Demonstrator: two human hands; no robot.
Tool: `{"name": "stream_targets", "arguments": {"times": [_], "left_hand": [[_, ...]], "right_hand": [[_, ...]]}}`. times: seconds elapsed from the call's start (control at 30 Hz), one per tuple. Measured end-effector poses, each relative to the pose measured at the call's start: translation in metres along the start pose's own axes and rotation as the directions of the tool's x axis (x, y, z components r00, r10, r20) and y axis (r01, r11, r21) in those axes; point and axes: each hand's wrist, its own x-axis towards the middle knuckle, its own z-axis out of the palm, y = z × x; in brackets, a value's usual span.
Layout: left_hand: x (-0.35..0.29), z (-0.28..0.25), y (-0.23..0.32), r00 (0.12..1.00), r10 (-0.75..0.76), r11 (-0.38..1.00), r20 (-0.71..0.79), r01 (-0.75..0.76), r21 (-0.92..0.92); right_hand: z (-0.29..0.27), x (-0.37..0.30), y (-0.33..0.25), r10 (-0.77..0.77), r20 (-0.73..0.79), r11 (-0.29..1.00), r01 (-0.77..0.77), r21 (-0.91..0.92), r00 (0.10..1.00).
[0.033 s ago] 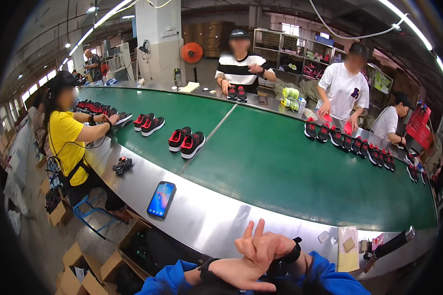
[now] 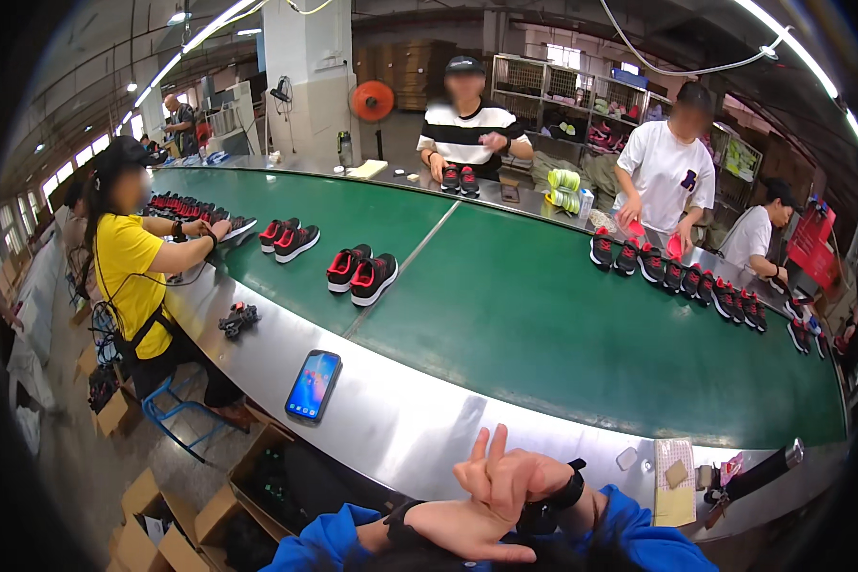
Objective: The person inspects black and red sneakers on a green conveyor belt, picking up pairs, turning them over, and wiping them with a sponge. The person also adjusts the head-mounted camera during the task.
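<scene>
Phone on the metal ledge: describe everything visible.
The phone is a rounded slab with a dark rim, perhaps a case. Its screen is lit: blue wallpaper with reddish patches, small icons along the bottom. It lies face up, its top end tilted rightward, on the shiny metal ledge beside the green work surface. Only the ledge appears to touch it.

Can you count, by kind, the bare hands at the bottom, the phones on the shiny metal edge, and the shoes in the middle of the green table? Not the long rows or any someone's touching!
Bare hands with black wristbands, left hand and right hand: 2
Black-edged rectangular phone with lit blue screen: 1
Black sneakers with red linings and white soles: 4
Total: 7
</scene>
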Motion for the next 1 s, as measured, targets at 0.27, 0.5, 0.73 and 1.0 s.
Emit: {"name": "stream_targets", "arguments": {"times": [0.27, 0.5, 0.73, 1.0], "left_hand": [[-0.004, 0.024, 0.001, 0.94, 0.128, 0.992, -0.317, -0.127, 0.025], [0.0, 0.008, 0.011, 0.993, -0.117, 0.914, 0.007, 0.105, 0.392], [-0.024, 0.013, -0.007, 0.956, -0.134, 0.987, -0.26, 0.153, 0.055], [-0.032, -0.027, -0.009, 0.803, -0.092, 0.995, -0.589, 0.097, -0.023]], "right_hand": [[0.005, 0.016, -0.027, 0.403, 0.088, 0.913, -0.393, -0.11, 0.911], [0.014, 0.023, -0.021, 0.483, -0.06, 0.856, -0.486, -0.175, 0.874], [0.012, 0.022, -0.001, 0.467, -0.239, 0.84, -0.512, -0.179, 0.851], [0.007, 0.031, 0.006, 0.178, -0.576, 0.829, -0.437, -0.349, 0.798]]}}
